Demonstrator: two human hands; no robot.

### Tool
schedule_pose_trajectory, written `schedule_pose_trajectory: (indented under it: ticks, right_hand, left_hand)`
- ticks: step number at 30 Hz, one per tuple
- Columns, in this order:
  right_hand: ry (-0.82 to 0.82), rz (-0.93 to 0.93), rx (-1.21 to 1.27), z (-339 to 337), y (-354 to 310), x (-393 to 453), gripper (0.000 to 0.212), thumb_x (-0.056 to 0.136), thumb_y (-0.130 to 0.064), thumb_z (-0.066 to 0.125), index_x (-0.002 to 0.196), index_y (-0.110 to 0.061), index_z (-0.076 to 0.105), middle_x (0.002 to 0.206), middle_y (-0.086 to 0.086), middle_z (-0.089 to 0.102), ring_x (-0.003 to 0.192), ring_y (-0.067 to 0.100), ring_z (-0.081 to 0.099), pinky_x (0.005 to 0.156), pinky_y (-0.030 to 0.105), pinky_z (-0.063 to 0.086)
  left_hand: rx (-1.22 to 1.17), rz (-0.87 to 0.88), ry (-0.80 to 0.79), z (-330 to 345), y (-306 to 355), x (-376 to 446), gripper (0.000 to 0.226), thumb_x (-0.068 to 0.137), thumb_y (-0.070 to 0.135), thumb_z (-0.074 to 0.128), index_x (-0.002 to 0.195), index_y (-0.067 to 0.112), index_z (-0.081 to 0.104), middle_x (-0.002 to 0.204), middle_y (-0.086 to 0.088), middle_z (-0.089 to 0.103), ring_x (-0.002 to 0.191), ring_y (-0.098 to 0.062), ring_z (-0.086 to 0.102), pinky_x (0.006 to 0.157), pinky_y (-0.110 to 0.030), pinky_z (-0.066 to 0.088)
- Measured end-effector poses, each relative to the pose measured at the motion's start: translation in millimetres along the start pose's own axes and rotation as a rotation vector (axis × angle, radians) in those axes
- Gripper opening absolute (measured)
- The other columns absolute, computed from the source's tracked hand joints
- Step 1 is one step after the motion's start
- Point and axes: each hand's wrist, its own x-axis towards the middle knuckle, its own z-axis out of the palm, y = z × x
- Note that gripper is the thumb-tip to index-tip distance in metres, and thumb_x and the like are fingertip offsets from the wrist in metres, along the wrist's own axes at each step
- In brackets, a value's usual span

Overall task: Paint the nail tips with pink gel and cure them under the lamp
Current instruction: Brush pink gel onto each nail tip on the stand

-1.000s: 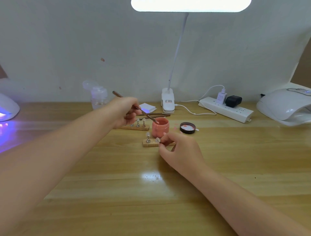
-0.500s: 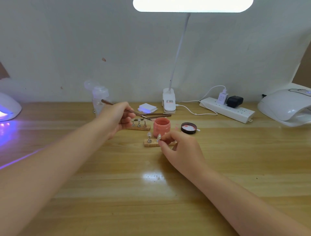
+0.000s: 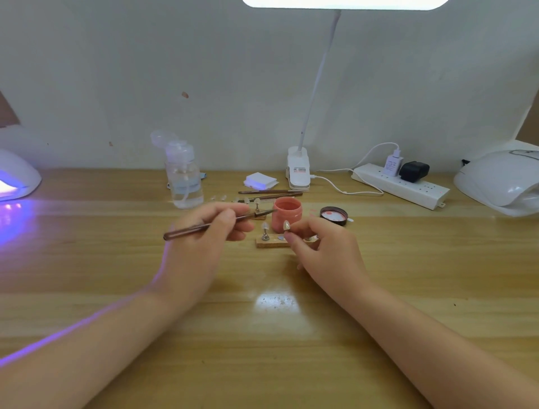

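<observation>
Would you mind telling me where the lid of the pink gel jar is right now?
In the head view, the black lid lies upturned on the wooden table, just right of the open pink gel jar and beyond the right hand.

A pale grey-white wall (image 3: 204, 73) fills the upper half of the view, marked with a few small brownish spots. Against its foot runs a light wooden desk (image 3: 262, 365) with long grain lines and a glossy finish. A bright white lamp head (image 3: 344, 3) glows at the top edge; its thin white neck drops to a clip base (image 3: 298, 168) standing on the desk by the wall. The lamp's glare shows as a bright patch on the desk, nearer the viewer than the base. Violet light spills across the desk far left of the base. A brown corner shows at each upper side of the wall.
</observation>
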Motion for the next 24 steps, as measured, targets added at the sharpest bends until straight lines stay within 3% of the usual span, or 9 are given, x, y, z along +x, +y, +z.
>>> schedule_pose_trajectory:
  ticks: [3, 8, 10, 14, 24]
  right_hand:
    - [0.009, 0.017, 0.02, 0, 2, 1, 0.008, 0.087, -0.022, 0.069, 0.083, -0.029, 0.068, 0.073, -0.018, 0.065, 0.05, 0.009, 0.063, 0.056, 0.014, 0.044]
    - [0.026, 0.01, 0.017, 0, 2, 1, 0.005, 0.086, -0.025, 0.071, 0.083, -0.029, 0.069, 0.073, -0.017, 0.066, 0.055, 0.009, 0.063, 0.06, 0.024, 0.049]
    - [0.04, 0.005, 0.0, 0, 2, 1, 0.005, 0.085, -0.026, 0.071, 0.082, -0.029, 0.069, 0.066, -0.019, 0.063, 0.06, 0.009, 0.062, 0.061, 0.024, 0.045]
    - [0.047, -0.005, -0.007, -1, 2, 1, 0.007, 0.085, -0.025, 0.071, 0.08, -0.029, 0.069, 0.058, -0.021, 0.057, 0.062, 0.005, 0.06, 0.06, 0.02, 0.04]
    - [0.049, -0.023, -0.022, -2, 0, 0, 0.003, 0.086, -0.025, 0.071, 0.083, -0.026, 0.071, 0.061, -0.023, 0.058, 0.063, 0.005, 0.061, 0.062, 0.02, 0.044]
  left_hand:
    - [0.124, 0.109, -0.07, 2, 0, -10, 0.02, 0.088, 0.026, 0.052, 0.096, 0.024, 0.07, 0.086, 0.008, 0.075, 0.081, -0.007, 0.07, 0.073, -0.016, 0.053]
    - [0.24, 0.186, -0.157, 4, 3, -18, 0.026, 0.087, 0.039, 0.047, 0.101, 0.033, 0.067, 0.092, 0.014, 0.073, 0.086, -0.012, 0.069, 0.077, -0.032, 0.054]
    - [0.252, 0.19, -0.153, 4, 4, -19, 0.025, 0.087, 0.039, 0.046, 0.102, 0.036, 0.065, 0.093, 0.015, 0.072, 0.087, -0.013, 0.069, 0.077, -0.032, 0.054]
    - [0.256, 0.198, -0.131, 4, 3, -20, 0.022, 0.088, 0.036, 0.047, 0.102, 0.035, 0.064, 0.094, 0.015, 0.071, 0.087, -0.01, 0.067, 0.076, -0.025, 0.053]
    - [0.239, 0.153, -0.15, 4, 0, -21, 0.024, 0.092, 0.023, 0.051, 0.106, 0.025, 0.07, 0.091, 0.01, 0.073, 0.091, -0.012, 0.068, 0.081, -0.034, 0.054]
